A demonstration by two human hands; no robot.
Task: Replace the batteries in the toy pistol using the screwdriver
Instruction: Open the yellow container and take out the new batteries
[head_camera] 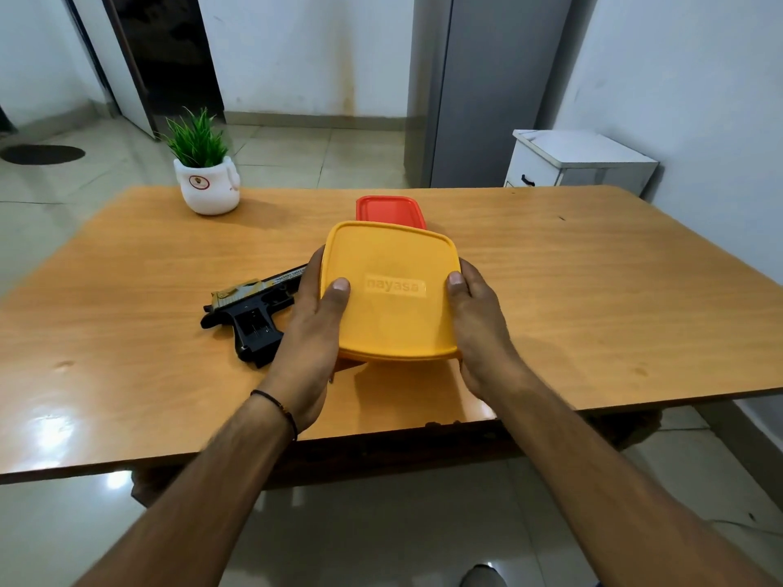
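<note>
Pistol: black plastic toy pistol (250, 315) with a gold-coloured slide is laid flat on the wooden table (593, 290), muzzle end angled up and to the right, grip pointing toward the near edge.
Long axis: the barrel line runs diagonally, its muzzle end hidden behind the left hand (311, 332).
Nearer hand: the pistol lies just left of the left hand, well apart from the right hand (478, 328); the left is judged better placed to reach it.
Box: a square yellow plastic container with a yellow lid (390, 290) is held between both hands, apparently lifted slightly off the table.
Left hand state: fingers curled round the box's left side, thumb pressed on the lid.
Right hand state: fingers wrapped round the right side, thumb resting on the lid's edge.
Behind: a red-lidded plastic box (390, 210) sits just beyond the yellow one, partly covered by it.
Screwdriver and batteries: not seen; possibly inside a box, though this cannot be told.
Farther off: a small green plant in a white pot (206, 180) stands at the far left of the table.
</note>
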